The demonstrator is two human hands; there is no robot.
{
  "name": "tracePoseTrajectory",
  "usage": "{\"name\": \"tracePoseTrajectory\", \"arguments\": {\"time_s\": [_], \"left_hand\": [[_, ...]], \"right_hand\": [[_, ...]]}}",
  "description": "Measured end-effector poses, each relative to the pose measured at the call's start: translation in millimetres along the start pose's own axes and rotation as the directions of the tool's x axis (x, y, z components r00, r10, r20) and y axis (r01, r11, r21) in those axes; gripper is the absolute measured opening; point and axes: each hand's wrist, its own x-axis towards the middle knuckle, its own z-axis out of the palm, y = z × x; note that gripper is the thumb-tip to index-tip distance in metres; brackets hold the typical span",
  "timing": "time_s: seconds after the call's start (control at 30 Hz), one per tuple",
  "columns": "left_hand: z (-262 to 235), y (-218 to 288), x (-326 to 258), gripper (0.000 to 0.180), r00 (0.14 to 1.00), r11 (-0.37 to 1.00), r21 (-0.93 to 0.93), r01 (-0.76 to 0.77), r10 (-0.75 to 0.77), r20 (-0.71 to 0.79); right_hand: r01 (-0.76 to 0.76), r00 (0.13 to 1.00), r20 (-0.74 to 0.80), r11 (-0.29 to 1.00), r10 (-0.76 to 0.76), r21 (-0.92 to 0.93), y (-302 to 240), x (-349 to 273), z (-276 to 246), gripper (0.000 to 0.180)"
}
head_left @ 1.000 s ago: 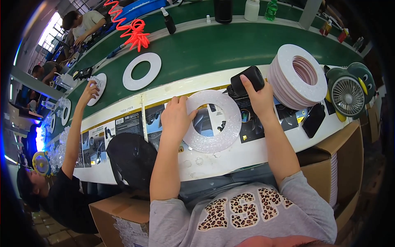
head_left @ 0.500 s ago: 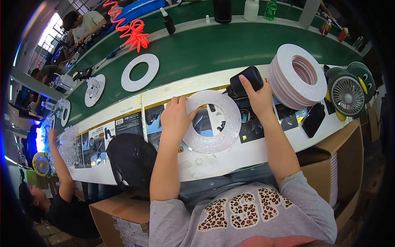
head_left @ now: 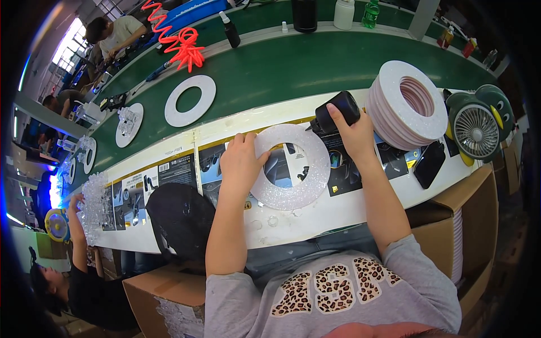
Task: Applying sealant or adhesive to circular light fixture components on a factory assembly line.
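Observation:
A flat, glittery white ring lies on the worktable in front of me. My left hand grips its upper left edge, the thumb resting on the ring's face. In my right hand is a black squeeze bottle, tilted on its side with the narrow tip pointing left. That tip is at the ring's upper right part; whether it touches the surface I cannot tell. Just right of the bottle stands a leaning stack of similar white rings.
Behind the table runs a green conveyor belt, carrying a white ring and rings with clear parts. A phone and small fan sit at right. A black cap lies left; clear plastic pieces are beside a co-worker.
My hands and the bottle look almost unmoved. The rings on the belt have shifted slightly left. At the left, the co-worker's arm has come down toward the clear plastic pieces.

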Motion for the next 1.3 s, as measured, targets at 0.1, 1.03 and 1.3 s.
{"name": "tracePoseTrajectory", "arguments": {"time_s": [0.1, 1.03, 1.3], "left_hand": [[-0.5, 0.2, 0.2, 0.050, 1.000, 1.000, 0.000, 0.004, -0.004, 0.000], [-3.5, -3.6, 0.8, 0.046, 0.997, 0.996, 0.055, 0.071, -0.072, 0.007], [-3.5, -3.9, 0.5, 0.045, 0.998, 0.996, 0.057, 0.069, -0.069, 0.010]], "right_hand": [[-0.010, 0.999, -0.044, 0.999, 0.012, 0.030, -1.3, -0.5, -0.7, 0.050], [-0.045, 0.994, 0.101, 0.997, 0.038, 0.066, -8.1, -7.8, 1.9, 0.044], [-0.053, 0.992, 0.116, 0.999, 0.052, 0.010, -5.0, -5.9, 0.6, 0.046]]}}
